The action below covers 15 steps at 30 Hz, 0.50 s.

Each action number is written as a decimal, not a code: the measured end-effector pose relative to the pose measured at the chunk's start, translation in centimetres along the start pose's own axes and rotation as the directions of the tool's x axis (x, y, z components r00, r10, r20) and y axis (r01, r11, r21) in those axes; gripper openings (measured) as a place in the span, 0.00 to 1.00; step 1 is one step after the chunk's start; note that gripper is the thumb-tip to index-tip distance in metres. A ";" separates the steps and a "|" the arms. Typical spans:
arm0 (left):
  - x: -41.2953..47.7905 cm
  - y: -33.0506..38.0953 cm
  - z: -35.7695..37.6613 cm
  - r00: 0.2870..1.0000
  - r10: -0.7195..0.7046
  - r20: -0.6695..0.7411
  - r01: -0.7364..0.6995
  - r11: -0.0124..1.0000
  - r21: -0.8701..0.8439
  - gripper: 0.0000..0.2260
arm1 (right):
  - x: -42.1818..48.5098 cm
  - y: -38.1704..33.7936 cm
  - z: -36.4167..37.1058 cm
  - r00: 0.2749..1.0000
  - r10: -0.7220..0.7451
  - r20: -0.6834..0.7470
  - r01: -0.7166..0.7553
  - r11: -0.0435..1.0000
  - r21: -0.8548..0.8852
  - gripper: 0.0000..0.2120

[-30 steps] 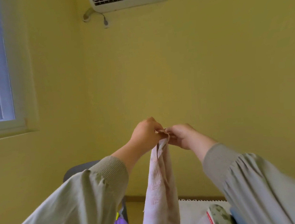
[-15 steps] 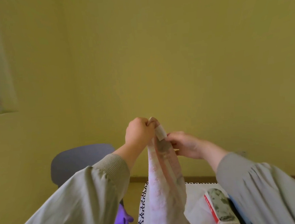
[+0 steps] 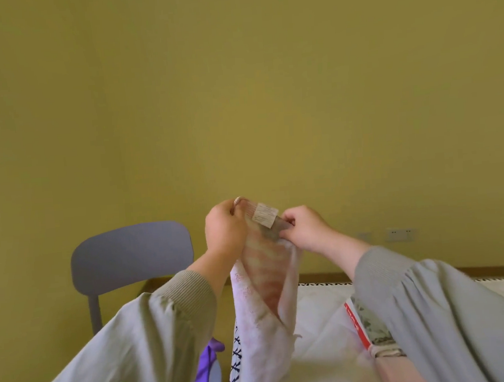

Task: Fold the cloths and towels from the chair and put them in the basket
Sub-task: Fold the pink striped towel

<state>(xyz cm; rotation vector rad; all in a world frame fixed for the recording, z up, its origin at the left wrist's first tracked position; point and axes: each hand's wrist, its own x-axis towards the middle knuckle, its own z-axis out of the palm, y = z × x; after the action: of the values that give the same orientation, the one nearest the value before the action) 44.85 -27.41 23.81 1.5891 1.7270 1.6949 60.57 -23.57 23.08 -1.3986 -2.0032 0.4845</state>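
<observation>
1. The left hand (image 3: pixel 225 229) is raised before the yellow wall (image 3: pixel 267 99); its fingers are curled tight round the top edge of the pink towel (image 3: pixel 262 283).
2. The right hand (image 3: pixel 305 229) pinches the same top edge just beside it, thumb and fingertips closed on the cloth; a small white label (image 3: pixel 265 214) juts out between the two hands.
3. The towel hangs lengthways from both hands, doubled so that a striped inner face shows between paler outer edges; its lower part falls over the white cover (image 3: pixel 320 306) and runs out of view at the bottom.
4. A grey-blue chair (image 3: pixel 129 254) stands by the wall behind the left sleeve (image 3: pixel 130 351); a purple cloth (image 3: pixel 208 366) shows under that sleeve; whether it lies on the seat I cannot tell.
5. A box (image 3: pixel 366 323) with a red edge and a mottled green print lies on the cover, partly under the right sleeve (image 3: pixel 435 312).
</observation>
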 end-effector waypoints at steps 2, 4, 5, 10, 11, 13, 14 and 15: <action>-0.1 -0.6 0.2 0.999 -0.027 -0.026 0.026 0.999 -0.019 0.20 | 0.2 0.8 0.1 0.999 0.030 0.012 -0.029 0.994 -0.106 0.11; -0.1 -1.4 0.5 0.996 -0.061 -0.060 0.058 0.997 -0.059 0.19 | 0.3 2.1 0.2 0.996 0.085 -0.003 -0.084 0.979 -0.186 0.13; 0.1 -1.8 0.5 0.994 -0.086 -0.071 0.080 0.994 -0.080 0.19 | 0.2 2.8 0.2 0.994 0.112 -0.021 -0.114 0.970 -0.215 0.15; 0.7 -4.5 1.4 0.976 -0.198 -0.089 0.188 0.977 -0.103 0.18 | -0.1 7.1 0.2 0.969 0.245 0.012 -0.231 0.928 -0.292 0.16; 0.6 -5.1 1.5 0.976 -0.203 -0.076 0.196 0.976 -0.096 0.17 | -0.2 7.7 0.4 0.962 0.268 0.057 -0.241 0.925 -0.295 0.17; 0.4 -6.4 2.0 0.976 -0.216 -0.035 0.212 0.973 -0.087 0.16 | -0.5 8.9 0.9 0.936 0.322 0.145 -0.260 0.906 -0.334 0.19; 0.2 -7.0 2.2 0.974 -0.226 -0.018 0.224 0.971 -0.082 0.16 | -0.7 9.5 1.1 0.922 0.351 0.163 -0.271 0.886 -0.376 0.17; -0.1 -7.5 2.3 0.973 -0.233 -0.011 0.231 0.970 -0.079 0.16 | -0.9 10.1 1.2 0.914 0.375 0.155 -0.288 0.868 -0.406 0.15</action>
<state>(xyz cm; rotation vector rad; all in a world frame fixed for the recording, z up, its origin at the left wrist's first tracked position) 42.89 -24.18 16.95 1.2851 1.7561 1.6459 66.92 -20.63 15.65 -2.0325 -2.1199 0.4412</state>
